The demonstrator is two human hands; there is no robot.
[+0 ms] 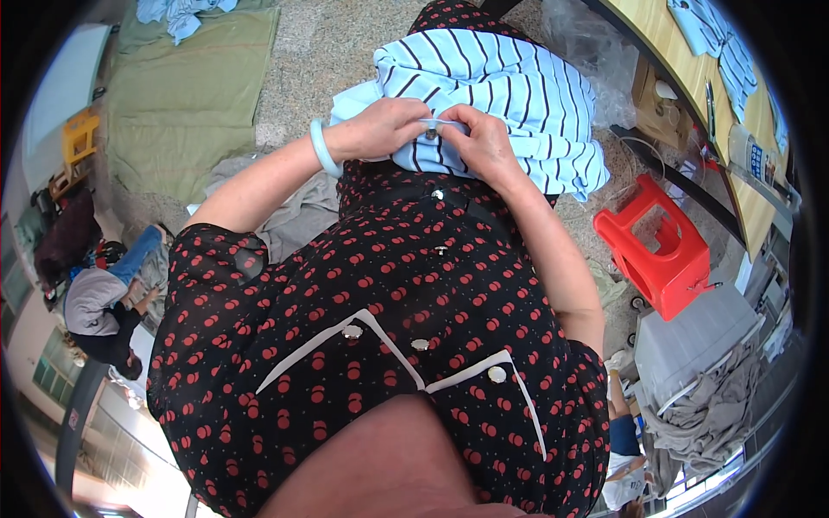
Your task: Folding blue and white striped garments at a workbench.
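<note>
1. We see the left hand [380, 128], a pale blue bangle [320, 151] on its wrist, reaching in with fingers curled and thumb and forefinger pinched together on the edge of the striped cloth [527, 86].
2. We see the right hand [485, 148] facing it, almost touching, its thumb and forefinger also pinching that edge; the other fingers fold under.
3. Between the fingertips we notice a small dark piece [432, 134], too small for us to identify.
4. The cloth lies bunched across the lap, light blue with dark stripes.
5. Under the wooden table [689, 71] we find a brown box [648, 97]; we cannot make out its contents.
6. At right, grey fabric [712, 414] is heaped by a pale grey box-like thing [682, 345]; we cannot tell whether inside.
7. A red stool [678, 285] stands beside the right forearm, near the table.
8. On the floor at upper left we see a green sheet [190, 104].
</note>
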